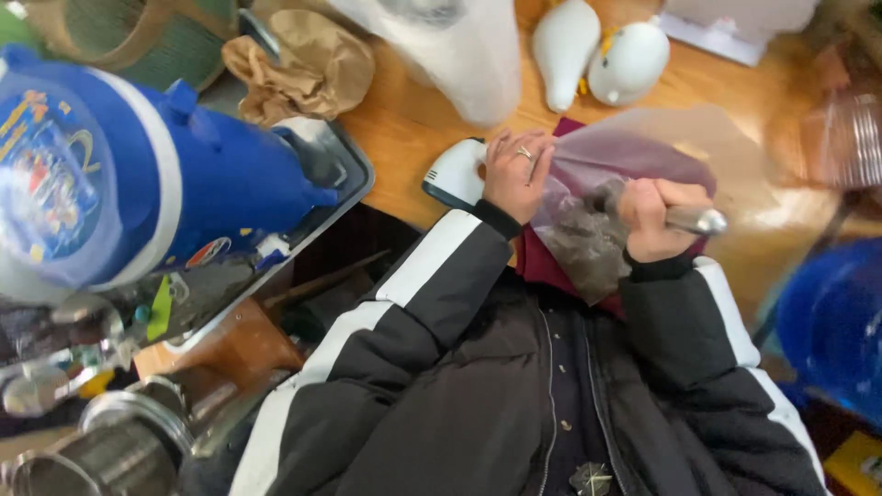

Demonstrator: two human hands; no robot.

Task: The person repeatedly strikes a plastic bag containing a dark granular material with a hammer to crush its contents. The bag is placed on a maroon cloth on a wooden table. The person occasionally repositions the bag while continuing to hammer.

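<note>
My left hand (514,174), a ring on one finger, grips the gathered mouth of a clear plastic bag (611,165) with dark contents. My right hand (650,220) is closed around a shiny metal handle (696,220) that pokes into the bag. The bag lies over a dark red cloth (542,262) at the edge of a wooden table (404,138). A white and dark handheld device (455,173) sits just left of my left hand. Both arms wear black sleeves with white stripes.
A big blue and white drink cooler (138,174) stands on a metal tray (354,174) at left, with crumpled brown paper (303,64) behind it. White bird figures (597,55) and a white bag (459,50) are at the back. Metal cans (110,441) sit lower left.
</note>
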